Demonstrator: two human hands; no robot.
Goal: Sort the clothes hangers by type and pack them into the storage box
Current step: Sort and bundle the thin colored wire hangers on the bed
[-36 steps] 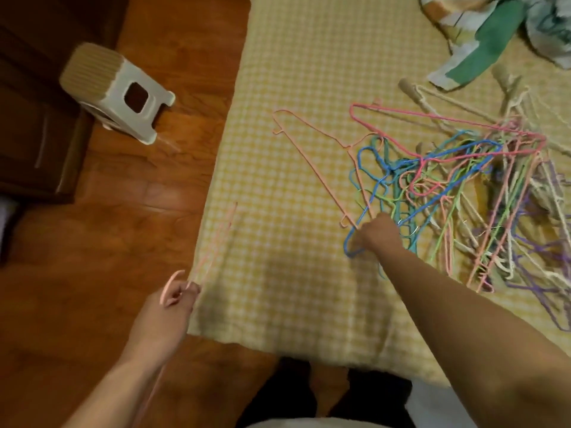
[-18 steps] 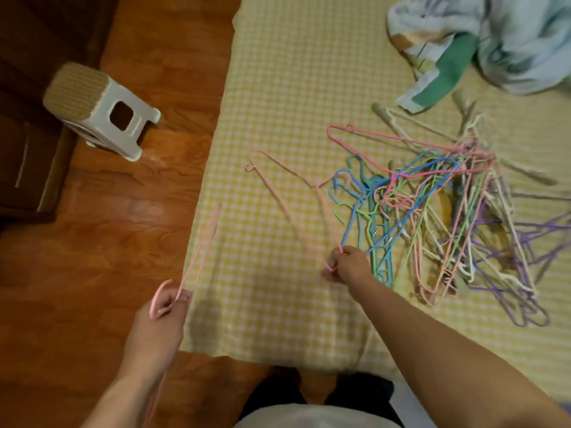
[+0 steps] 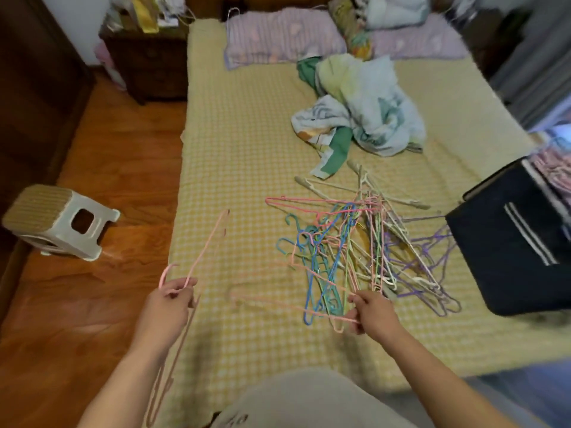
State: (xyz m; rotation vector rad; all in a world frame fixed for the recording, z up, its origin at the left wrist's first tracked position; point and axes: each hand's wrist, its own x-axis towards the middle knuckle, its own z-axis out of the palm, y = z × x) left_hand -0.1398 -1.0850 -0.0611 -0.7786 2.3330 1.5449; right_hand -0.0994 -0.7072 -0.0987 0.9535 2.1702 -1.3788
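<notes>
A tangled pile of thin coloured hangers lies on the yellow checked bed: blue, pink, green, purple and cream ones. My left hand grips pink hangers by their hooks at the bed's left edge. My right hand pinches another pink hanger, lifted at the near side of the pile and stretching left. A dark fabric storage box stands open at the right of the bed.
A crumpled blanket and purple pillows lie further up the bed. A small white stool lies tipped on the wooden floor to the left. Dark wooden furniture stands at the far left.
My right hand drew a pink hanger out of the pile towards me. The camera tilted up, bringing the pillows and the storage box into view. My left hand kept its pink hangers.
</notes>
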